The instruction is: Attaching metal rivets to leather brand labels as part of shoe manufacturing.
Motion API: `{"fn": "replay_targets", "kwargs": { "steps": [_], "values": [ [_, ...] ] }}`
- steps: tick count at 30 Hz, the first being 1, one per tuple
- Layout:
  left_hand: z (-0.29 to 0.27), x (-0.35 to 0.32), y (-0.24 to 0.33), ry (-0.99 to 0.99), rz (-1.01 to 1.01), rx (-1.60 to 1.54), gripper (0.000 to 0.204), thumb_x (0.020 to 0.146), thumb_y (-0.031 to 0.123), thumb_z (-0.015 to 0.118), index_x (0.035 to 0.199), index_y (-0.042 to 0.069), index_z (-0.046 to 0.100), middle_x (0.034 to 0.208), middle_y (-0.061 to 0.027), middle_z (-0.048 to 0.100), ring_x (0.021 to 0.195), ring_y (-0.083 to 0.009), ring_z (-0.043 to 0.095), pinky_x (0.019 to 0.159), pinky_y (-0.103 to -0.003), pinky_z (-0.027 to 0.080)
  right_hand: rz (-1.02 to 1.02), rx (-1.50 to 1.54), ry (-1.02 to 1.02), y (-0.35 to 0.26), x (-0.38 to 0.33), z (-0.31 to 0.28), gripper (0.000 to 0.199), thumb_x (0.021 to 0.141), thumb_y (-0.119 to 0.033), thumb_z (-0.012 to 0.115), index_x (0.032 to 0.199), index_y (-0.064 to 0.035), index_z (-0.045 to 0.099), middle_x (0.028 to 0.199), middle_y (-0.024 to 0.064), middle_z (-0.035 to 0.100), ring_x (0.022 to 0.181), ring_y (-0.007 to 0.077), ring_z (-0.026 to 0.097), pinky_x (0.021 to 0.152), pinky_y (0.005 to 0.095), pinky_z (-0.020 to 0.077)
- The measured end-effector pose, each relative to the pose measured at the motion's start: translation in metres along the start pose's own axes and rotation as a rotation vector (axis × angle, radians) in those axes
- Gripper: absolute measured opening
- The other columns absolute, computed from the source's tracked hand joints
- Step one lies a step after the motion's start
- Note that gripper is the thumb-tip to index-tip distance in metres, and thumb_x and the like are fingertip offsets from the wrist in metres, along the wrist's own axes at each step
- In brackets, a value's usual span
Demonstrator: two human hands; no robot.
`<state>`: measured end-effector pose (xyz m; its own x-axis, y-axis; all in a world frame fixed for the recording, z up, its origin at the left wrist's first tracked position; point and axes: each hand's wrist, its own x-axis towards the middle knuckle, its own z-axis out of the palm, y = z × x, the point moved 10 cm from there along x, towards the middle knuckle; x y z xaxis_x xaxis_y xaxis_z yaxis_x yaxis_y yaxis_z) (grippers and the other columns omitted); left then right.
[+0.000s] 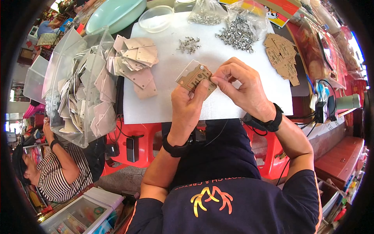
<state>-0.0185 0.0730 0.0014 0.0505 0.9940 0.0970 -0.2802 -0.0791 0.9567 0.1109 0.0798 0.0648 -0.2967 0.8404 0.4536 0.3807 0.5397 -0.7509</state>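
Over the white work sheet (pixel 156 107), my left hand (pixel 187 107) grips a brown printed card (pixel 194 78), thumb on its face. A pale card (pixel 186 71) with a small metal fastener near its top edge shows behind it. The fingertips of my right hand (pixel 245 82) are pinched together at the brown card's right edge; whatever sits between them is too small to make out. Beyond my hands lie a small group of metal fasteners (pixel 189 45) and a larger heap of fasteners (pixel 237 37). Pale cards with holes (pixel 136 54) are stacked to the left, brown cards (pixel 281 54) to the right.
A clear plastic bin (pixel 76 141) full of pale cards stands at the left edge. Farther back are a pale green basin (pixel 128 15), a clear round tub (pixel 156 18) and a bag of fasteners (pixel 206 13). A person in stripes (pixel 62 171) sits at left.
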Motion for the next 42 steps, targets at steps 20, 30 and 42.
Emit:
{"fn": "replay_targets", "kwargs": {
  "steps": [20,30,42],
  "values": [
    [-0.002,-0.001,0.000,-0.007,-0.004,-0.028,0.023,0.096,0.010,0.057,0.114,-0.003,0.061,0.095,-0.0007,0.062,0.084,-0.0042,0.055,0.072,-0.020,0.046,0.133,0.062,-0.014,0.011,-0.001,0.006,0.012,0.085,-0.010,0.069,0.091,-0.0006,0.066,0.081,0.0067,0.060,0.069,0.0135,0.059,0.061,0.0267,0.0485],
    [0.003,-0.002,0.002,-0.084,-0.016,0.018,0.025,0.096,0.010,0.057,0.117,-0.004,0.059,0.100,-0.0041,0.063,0.090,-0.0076,0.058,0.078,-0.023,0.048,0.092,0.083,-0.059,0.012,0.002,0.003,0.011,0.083,-0.009,0.070,0.087,0.0001,0.066,0.075,0.0058,0.060,0.067,0.0139,0.058,0.061,0.0275,0.0464],
    [0.010,-0.003,0.004,-0.146,0.001,0.031,0.024,0.095,0.008,0.058,0.117,-0.002,0.058,0.101,-0.0045,0.063,0.092,-0.0079,0.059,0.079,-0.023,0.049,0.411,0.384,-0.190,0.040,-0.009,0.021,0.014,0.088,-0.011,0.064,0.091,0.0017,0.063,0.077,0.0006,0.062,0.070,0.0051,0.054,0.063,0.0230,0.0474]
  ]
}}
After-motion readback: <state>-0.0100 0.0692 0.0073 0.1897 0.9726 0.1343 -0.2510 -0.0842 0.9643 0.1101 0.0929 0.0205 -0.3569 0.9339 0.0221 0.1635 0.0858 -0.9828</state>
